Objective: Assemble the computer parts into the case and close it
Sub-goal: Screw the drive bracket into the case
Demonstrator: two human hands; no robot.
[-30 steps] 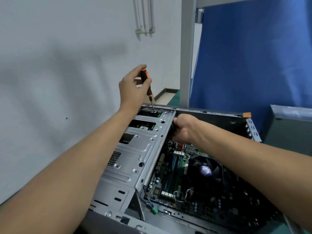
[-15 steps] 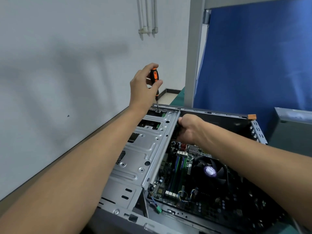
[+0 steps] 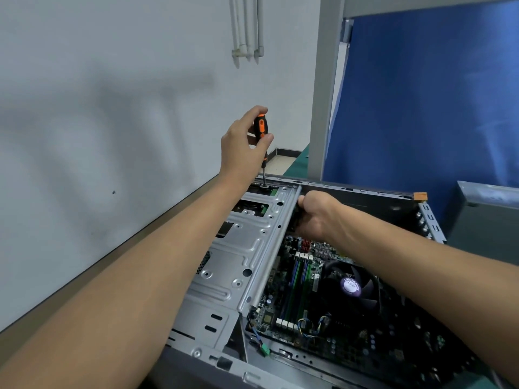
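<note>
- Screwdriver (image 3: 261, 130) stands almost upright in the left hand (image 3: 241, 147), fingers wrapped on its handle, tip on a screw at the far corner of the drive cage (image 3: 247, 248).
- Right hand (image 3: 317, 217) grips the cage edge, probably to steady it inside the open case (image 3: 365, 192).

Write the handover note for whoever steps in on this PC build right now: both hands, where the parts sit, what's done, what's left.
Left hand: closed on the orange-and-black screwdriver, tip down at a screw spot at the far end of the silver drive cage.
Right hand: gripping the cage's far inner edge, apparently steadying it.
Computer case: lying open on its side.
Done: motherboard seated, with RAM sticks and CPU fan; cage in place.
Left: finish that screw, check the other cage screws, close the case. No side panel clearly in view.
</note>
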